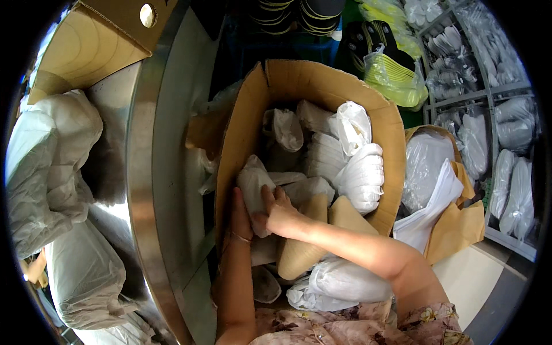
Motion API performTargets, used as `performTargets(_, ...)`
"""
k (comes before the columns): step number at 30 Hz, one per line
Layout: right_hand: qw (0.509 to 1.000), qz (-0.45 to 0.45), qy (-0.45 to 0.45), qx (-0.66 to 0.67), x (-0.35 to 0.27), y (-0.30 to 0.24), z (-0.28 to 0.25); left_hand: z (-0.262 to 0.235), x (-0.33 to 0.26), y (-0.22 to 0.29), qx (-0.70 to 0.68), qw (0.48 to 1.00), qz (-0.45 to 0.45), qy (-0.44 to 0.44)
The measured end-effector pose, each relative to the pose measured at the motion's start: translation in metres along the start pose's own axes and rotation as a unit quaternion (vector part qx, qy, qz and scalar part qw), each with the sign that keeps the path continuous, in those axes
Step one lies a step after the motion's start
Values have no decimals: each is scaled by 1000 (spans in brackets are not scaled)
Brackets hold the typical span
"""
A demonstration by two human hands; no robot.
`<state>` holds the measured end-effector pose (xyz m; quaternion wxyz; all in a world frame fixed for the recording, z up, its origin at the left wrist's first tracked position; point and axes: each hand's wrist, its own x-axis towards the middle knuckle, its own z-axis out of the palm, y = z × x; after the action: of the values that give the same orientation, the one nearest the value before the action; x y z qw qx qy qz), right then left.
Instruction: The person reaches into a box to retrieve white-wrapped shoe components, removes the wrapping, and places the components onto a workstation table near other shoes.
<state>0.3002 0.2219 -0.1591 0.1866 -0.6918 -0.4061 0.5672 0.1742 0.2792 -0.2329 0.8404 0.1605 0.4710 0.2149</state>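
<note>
My hands are inside a large open cardboard box (pixel 328 75). Between them, against the box's left wall, a long bundle wrapped in thin white plastic (pixel 250 175) stands tilted. My left hand (pixel 240 218) presses along its left side, most of its fingers hidden. My right hand (pixel 282 214) grips the bundle from the right, fingers bent onto the wrapping. Around it lie white ribbed stacks of nested curved pieces (pixel 362 178), a knotted clear bag (pixel 286 129) and beige nested stacks (pixel 303 247). More white bagged bundles (pixel 345 279) lie close to my body.
At left runs a steel table edge (pixel 150 195) with large white bags (pixel 86 276) and an open carton (pixel 86 52). Right of the box stands a paper-lined bag (pixel 425 167). A grey rack (pixel 491 115) holds bagged pieces. Black-and-yellow stacks (pixel 397 72) sit behind.
</note>
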Motion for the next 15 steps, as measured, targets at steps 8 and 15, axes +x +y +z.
performTargets(8,990,-36,-115,-77,52,52,17,48,-14,21,567,787,230,83)
performTargets(15,998,13,50,-38,91,64,-91,15,1,4,650,717,252,-13)
